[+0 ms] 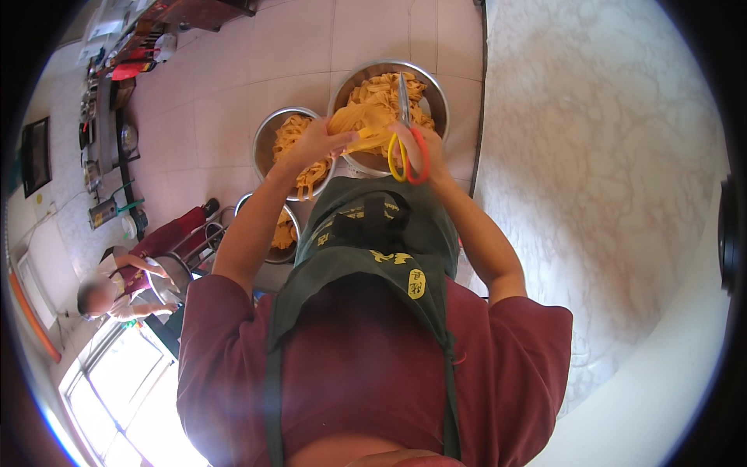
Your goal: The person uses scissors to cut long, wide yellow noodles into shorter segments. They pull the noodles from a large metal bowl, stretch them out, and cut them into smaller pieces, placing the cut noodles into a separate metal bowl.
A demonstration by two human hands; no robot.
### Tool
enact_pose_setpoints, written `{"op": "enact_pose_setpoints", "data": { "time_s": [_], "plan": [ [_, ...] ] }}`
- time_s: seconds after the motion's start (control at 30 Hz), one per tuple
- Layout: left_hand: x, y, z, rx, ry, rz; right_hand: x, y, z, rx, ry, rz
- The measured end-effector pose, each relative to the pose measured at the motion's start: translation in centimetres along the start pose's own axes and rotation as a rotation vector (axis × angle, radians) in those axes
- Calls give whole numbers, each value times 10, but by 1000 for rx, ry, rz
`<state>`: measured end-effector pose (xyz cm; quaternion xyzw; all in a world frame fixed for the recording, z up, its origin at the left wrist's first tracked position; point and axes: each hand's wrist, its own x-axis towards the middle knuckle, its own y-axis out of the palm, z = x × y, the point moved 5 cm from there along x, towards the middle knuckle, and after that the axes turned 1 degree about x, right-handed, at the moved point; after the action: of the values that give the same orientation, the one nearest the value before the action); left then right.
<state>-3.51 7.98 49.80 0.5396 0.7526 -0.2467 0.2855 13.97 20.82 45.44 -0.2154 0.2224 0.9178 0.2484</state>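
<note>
Between my two hands hangs a bunch of flat yellow-orange strips (365, 119) that look like food, above a large round metal bowl (440, 99) with more of them. My left hand (321, 143) grips the left end of the bunch. In my right hand (421, 146) is a pair of scissors (404, 102) with one red and one yellow handle loop, blades pointing away from me; whether its fingers also touch the strips cannot be told. A second metal bowl (261, 140) of strips stands to the left, partly behind my left forearm.
A third metal bowl (296, 225) with similar pieces sits nearer, behind my left arm. At the left, another person (125, 271) handles a large metal vessel (169, 277). Shelves and a counter with kitchenware line the far left. A marbled white wall (583, 175) rises on the right.
</note>
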Motion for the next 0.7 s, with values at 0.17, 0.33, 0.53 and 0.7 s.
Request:
{"op": "enact_pose_setpoints", "data": {
  "time_s": [0.17,0.33,0.53,0.7],
  "plan": [
    [-3,1,-19,-152,-27,89,-35,16,-8,-198,-195,489],
    [-2,24,-24,-23,-151,353,-20,34,12,-374,-369,423],
    [18,22,0,201,-167,330,2,19,-17,-534,-4,321],
    [14,21,11,-80,-95,150,-4,36,-18,-178,-371,232]
  ]
}}
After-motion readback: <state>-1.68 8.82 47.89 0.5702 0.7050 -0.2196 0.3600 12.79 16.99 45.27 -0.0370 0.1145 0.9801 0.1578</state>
